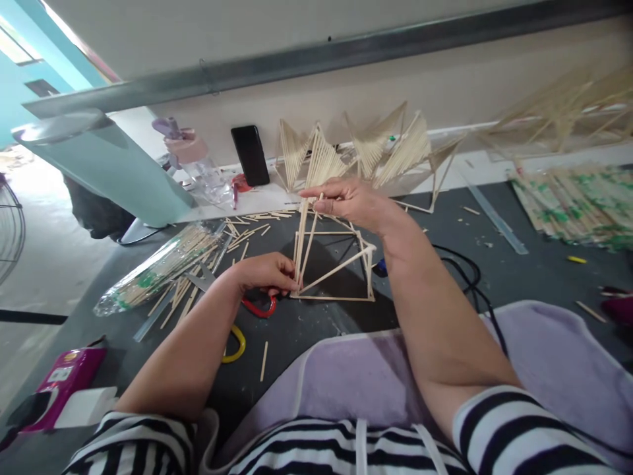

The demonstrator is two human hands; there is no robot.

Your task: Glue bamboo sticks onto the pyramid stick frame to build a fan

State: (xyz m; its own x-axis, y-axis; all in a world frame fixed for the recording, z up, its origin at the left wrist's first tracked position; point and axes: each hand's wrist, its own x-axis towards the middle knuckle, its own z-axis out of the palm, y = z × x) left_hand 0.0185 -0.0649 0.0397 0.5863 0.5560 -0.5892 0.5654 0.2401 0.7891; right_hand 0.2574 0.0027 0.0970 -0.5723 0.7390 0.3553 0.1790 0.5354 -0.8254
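Observation:
A small frame of thin wooden sticks (341, 299) stands on the dark tabletop in front of me. My left hand (270, 272) is closed, its fingertips pinching the frame's lower left corner where several sticks meet. Above it, my right hand (349, 200) pinches the upper ends of the upright sticks between thumb and fingers. The exact joint under the right fingertips is hidden. By my left wrist lie scissors, with a red handle (266, 309) and a yellow handle (239, 346) showing. One loose stick (264, 361) rests nearer my body.
Behind are stick models (321, 155), a phone (250, 156) and a bottle (194, 158). Bagged sticks (158, 270) lie left, more bundled sticks (573, 204) right, near a clear ruler (497, 218). A black cable (477, 277) runs past my right forearm. Purple cloth (351, 376) overlaps the front edge.

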